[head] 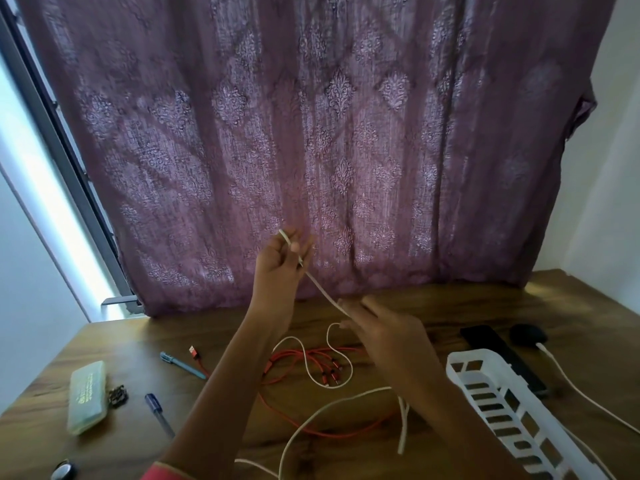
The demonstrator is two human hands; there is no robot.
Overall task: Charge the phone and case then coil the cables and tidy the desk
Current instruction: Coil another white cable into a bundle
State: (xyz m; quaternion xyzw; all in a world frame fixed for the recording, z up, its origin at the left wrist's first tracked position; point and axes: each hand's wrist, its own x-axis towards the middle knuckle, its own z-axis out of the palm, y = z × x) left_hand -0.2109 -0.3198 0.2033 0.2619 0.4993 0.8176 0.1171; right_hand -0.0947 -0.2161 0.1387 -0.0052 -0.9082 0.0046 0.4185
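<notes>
My left hand is raised in front of the curtain and grips one end of a white cable. The cable runs taut down to my right hand, which pinches it above the desk. The rest of the white cable lies in loose loops on the wood. Under those loops sits a tangled red multi-head cable. A dark phone lies flat at the right, with a black round case behind it and another white cable leading from the case toward the right edge.
A white slotted basket stands at the right front. On the left lie a pale green box, a small dark trinket, two pens and a round object. A purple curtain hangs behind the wooden desk.
</notes>
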